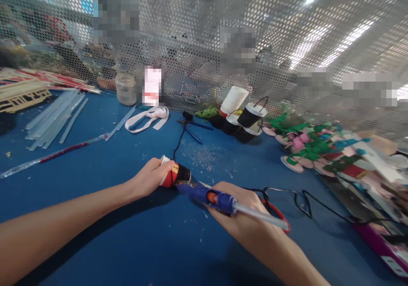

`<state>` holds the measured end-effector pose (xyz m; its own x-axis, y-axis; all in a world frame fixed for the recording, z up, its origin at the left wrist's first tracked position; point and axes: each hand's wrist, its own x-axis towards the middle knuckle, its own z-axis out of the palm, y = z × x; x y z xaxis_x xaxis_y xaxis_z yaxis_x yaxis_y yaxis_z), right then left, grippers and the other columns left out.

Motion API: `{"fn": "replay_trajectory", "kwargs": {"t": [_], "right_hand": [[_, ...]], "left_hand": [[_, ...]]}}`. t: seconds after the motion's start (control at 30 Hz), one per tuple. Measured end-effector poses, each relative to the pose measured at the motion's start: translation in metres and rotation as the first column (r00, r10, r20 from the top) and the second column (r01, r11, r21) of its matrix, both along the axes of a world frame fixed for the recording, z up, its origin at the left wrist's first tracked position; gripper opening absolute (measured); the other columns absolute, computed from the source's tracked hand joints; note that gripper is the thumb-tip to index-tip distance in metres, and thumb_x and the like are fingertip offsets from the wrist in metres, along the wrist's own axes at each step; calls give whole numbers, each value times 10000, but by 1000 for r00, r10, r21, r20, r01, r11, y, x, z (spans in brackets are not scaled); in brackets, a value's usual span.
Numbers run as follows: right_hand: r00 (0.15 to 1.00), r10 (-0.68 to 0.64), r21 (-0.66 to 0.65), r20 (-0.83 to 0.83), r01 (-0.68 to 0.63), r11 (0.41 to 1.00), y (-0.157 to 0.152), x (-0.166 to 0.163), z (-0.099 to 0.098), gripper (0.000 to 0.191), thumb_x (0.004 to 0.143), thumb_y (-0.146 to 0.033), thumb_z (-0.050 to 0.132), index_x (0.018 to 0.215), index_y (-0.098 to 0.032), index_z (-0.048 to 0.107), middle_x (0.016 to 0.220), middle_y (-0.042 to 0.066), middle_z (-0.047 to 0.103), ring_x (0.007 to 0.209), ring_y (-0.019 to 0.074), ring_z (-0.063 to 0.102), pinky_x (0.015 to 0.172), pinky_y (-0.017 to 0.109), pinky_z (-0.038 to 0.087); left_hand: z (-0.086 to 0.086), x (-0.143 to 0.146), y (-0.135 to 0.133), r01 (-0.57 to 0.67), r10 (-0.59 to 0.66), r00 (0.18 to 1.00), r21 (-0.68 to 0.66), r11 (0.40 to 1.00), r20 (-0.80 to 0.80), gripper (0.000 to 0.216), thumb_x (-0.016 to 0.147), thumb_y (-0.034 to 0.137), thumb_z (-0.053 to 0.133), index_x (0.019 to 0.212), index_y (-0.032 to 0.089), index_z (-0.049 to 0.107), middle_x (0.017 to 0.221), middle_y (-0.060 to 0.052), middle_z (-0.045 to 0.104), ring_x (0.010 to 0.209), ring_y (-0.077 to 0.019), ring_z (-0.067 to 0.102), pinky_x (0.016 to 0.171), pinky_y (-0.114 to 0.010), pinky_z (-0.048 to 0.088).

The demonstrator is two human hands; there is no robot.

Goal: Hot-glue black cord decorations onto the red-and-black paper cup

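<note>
My left hand (149,176) is closed around a small paper cup (174,174) lying on its side, red, white and black, on the blue table (127,235). My right hand (237,207) grips a blue glue gun (207,196) with a clear glue stick (261,216) sticking out of its back. The gun's nozzle points left and touches the cup's black end. A black cord (306,203) trails right from the gun.
Clear glue sticks (54,118) and wooden strips (22,92) lie far left. A jar (126,88), white ribbon (148,118), black-wrapped cups (248,122) and a white cup stack (234,100) stand along a perforated metal screen (204,43). Colourful craft flowers (318,150) pile at right.
</note>
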<state>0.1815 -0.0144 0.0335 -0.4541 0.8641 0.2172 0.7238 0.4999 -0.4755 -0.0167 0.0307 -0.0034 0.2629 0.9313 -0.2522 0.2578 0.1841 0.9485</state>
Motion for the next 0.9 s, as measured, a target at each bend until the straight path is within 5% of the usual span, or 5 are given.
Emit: {"fn": "replay_trajectory", "kwargs": {"t": [0.27, 0.47, 0.73, 0.83, 0.9], "right_hand": [[1000, -18, 21, 4, 18, 1000, 3, 2, 1, 125, 707, -135, 496, 592, -182, 494, 561, -25, 519, 469, 79, 458, 442, 183, 341], [982, -182, 24, -52, 183, 983, 13, 3, -4, 163, 705, -278, 532, 569, -188, 525, 531, -2, 545, 480, 124, 497, 451, 231, 377], [847, -466, -300, -255, 388, 871, 38, 18, 2, 230, 628, -370, 582, 698, -151, 572, 416, -22, 501, 387, 137, 475, 398, 266, 380], [811, -492, -164, -316, 464, 870, 60, 33, 1, 257, 643, -394, 572, 696, -143, 555, 539, 15, 577, 494, 149, 535, 468, 262, 412], [827, -535, -95, -173, 527, 845, 78, 43, -4, 263, 667, -403, 556, 672, -140, 544, 562, 31, 584, 507, 149, 543, 468, 250, 410]], "left_hand": [[-3, 0, 0, 2, -2, 1000, 7, 1000, 20, 345, 717, 438, 367, 524, 155, 405, 471, 52, 320, 444, -69, 268, 448, -212, 201], [-5, 0, 0, 20, -21, 1000, 54, 998, 20, 353, 722, 429, 361, 481, 174, 325, 457, 59, 257, 435, -63, 223, 423, -209, 170], [-9, -1, -6, 96, -75, 989, 169, 981, -130, 391, 766, 453, 303, 487, 185, 245, 488, 50, 225, 469, -69, 197, 441, -223, 168], [-10, -2, -7, 148, -105, 980, 263, 953, -171, 392, 785, 442, 285, 496, 179, 260, 515, 42, 233, 496, -75, 210, 458, -224, 182], [-11, -3, -7, 162, -109, 977, 301, 940, -184, 387, 791, 432, 282, 502, 174, 288, 525, 38, 246, 505, -78, 223, 464, -223, 193]]}}
